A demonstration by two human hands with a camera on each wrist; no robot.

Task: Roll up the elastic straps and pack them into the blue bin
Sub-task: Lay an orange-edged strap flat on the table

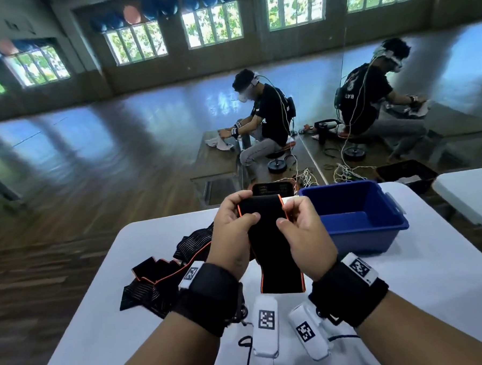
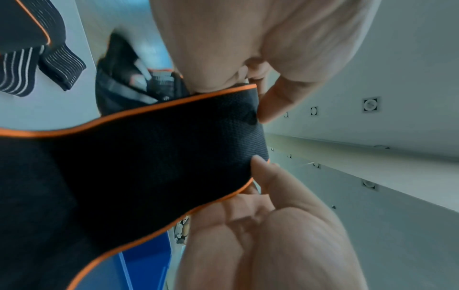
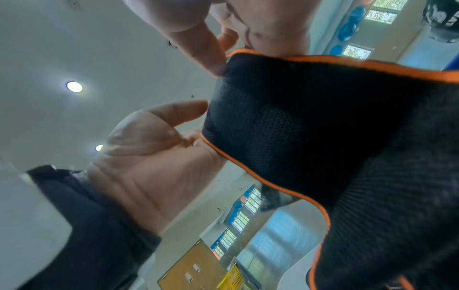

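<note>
1. Pinching the top end of a black, orange-edged elastic strap (image 1: 268,236), the left hand (image 1: 231,233) and right hand (image 1: 306,234) each keep a closed grip.
2. Strap hangs above the white table (image 1: 408,299), beside the blue bin (image 1: 359,218).

Row of windows (image 1: 212,24) above a glossy wooden floor (image 1: 93,151), mirrored wall (image 1: 424,75) right.

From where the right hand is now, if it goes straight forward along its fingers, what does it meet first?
Probably the black strap it already pinches: the right hand points up and left, toward the left hand across the strap. The blue bin sits to its right, off that line. Depth is uncertain.
</note>
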